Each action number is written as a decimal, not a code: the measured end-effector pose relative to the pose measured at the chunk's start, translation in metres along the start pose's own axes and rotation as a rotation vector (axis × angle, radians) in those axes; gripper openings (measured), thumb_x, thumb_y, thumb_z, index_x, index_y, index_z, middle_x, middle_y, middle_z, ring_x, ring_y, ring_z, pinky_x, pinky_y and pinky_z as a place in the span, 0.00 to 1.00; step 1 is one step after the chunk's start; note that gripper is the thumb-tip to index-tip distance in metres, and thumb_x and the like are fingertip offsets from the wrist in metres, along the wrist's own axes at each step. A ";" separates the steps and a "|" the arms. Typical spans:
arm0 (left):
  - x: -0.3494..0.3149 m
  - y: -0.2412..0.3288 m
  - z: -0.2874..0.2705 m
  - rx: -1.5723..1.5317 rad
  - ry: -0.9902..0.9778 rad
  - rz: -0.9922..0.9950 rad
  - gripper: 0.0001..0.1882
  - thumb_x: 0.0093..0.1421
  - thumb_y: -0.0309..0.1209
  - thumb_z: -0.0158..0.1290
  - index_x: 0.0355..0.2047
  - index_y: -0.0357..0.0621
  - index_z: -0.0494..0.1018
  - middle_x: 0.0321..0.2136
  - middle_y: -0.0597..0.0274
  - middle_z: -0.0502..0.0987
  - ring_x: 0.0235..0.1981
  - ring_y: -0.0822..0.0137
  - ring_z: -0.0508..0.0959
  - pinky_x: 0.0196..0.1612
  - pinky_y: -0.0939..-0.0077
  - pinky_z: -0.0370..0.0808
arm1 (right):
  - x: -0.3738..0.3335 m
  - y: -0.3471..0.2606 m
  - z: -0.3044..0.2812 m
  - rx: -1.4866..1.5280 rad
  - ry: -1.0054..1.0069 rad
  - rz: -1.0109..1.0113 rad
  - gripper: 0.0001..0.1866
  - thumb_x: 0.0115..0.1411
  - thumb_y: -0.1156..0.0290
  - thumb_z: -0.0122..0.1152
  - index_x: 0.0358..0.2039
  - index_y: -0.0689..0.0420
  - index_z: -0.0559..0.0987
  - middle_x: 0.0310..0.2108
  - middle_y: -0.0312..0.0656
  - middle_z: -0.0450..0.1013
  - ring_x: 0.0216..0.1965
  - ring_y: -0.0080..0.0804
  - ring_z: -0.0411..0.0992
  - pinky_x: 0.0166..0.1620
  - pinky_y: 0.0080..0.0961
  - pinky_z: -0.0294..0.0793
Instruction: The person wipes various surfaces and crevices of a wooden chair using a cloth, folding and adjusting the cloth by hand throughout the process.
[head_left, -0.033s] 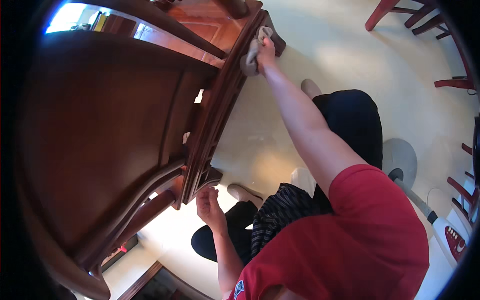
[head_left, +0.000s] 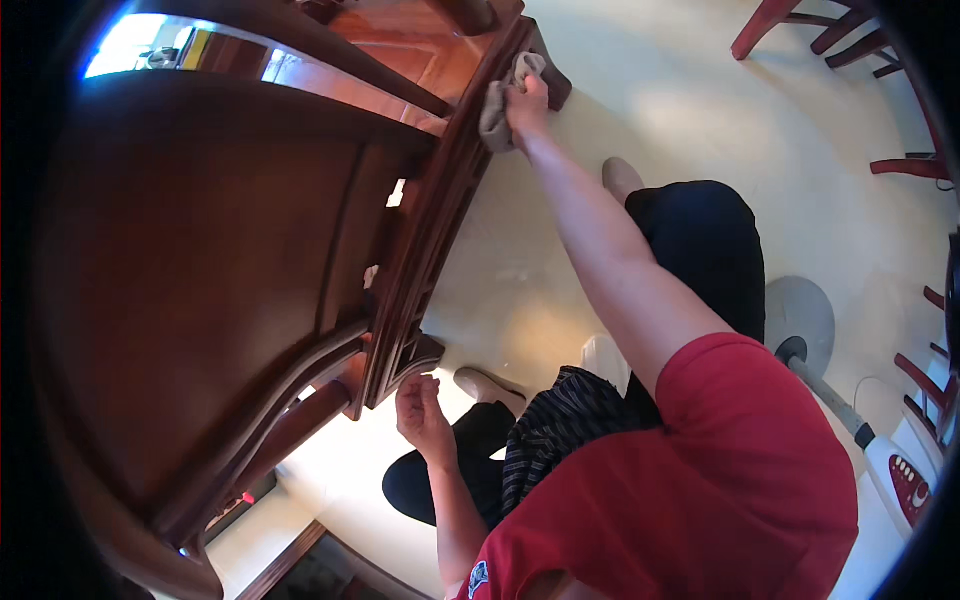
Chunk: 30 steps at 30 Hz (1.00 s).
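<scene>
At the far end of a dark red-brown wooden chair, my right hand is closed round a grey-beige cloth. The cloth lies bunched against the moulded edge rail, beside the chair's far foot. My right arm reaches out straight to it. Nearer to me, my left hand hangs close by the chair's near foot. Its fingers are curled in toward the thumb, and nothing shows in them.
On the right stands a pole on a round grey base, with a white and red control panel. Red wooden chair legs stand at the far right. My shoes rest on the pale glossy floor. A dark-framed piece is at lower left.
My right hand and the cloth have shifted very slightly along the edge rail. My left hand has moved a touch to the right.
</scene>
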<state>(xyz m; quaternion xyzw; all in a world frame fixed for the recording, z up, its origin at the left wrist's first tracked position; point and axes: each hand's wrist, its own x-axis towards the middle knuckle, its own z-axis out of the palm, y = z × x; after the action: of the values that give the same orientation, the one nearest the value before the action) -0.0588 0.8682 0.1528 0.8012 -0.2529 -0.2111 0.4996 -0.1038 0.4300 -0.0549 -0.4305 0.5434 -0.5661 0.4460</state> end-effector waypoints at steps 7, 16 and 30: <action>0.006 -0.001 0.018 0.325 -0.025 0.031 0.06 0.58 0.23 0.51 0.35 0.35 0.72 0.28 0.61 0.76 0.28 0.74 0.75 0.35 0.81 0.72 | -0.181 0.012 0.032 -0.068 -0.110 -0.050 0.32 0.45 0.82 0.50 0.56 0.61 0.62 0.49 0.55 0.59 0.52 0.52 0.57 0.58 0.39 0.55; 0.007 0.017 0.051 0.514 -0.165 0.043 0.06 0.59 0.24 0.51 0.35 0.34 0.73 0.29 0.60 0.77 0.30 0.74 0.76 0.36 0.82 0.72 | -0.202 0.010 0.009 -0.156 -0.281 -0.075 0.26 0.49 0.85 0.47 0.52 0.60 0.66 0.46 0.55 0.63 0.50 0.52 0.62 0.54 0.35 0.61; 0.015 -0.008 0.062 0.414 -0.205 0.006 0.05 0.57 0.23 0.52 0.34 0.38 0.74 0.27 0.60 0.77 0.28 0.70 0.76 0.34 0.79 0.73 | 0.024 0.029 0.018 -0.261 0.104 -0.167 0.29 0.48 0.84 0.45 0.54 0.56 0.66 0.46 0.56 0.63 0.43 0.58 0.66 0.46 0.47 0.66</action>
<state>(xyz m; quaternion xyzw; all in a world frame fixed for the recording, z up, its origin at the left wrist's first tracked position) -0.0822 0.8195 0.1191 0.8602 -0.3426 -0.2338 0.2968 -0.0902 0.4025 -0.0834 -0.4987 0.5970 -0.5473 0.3088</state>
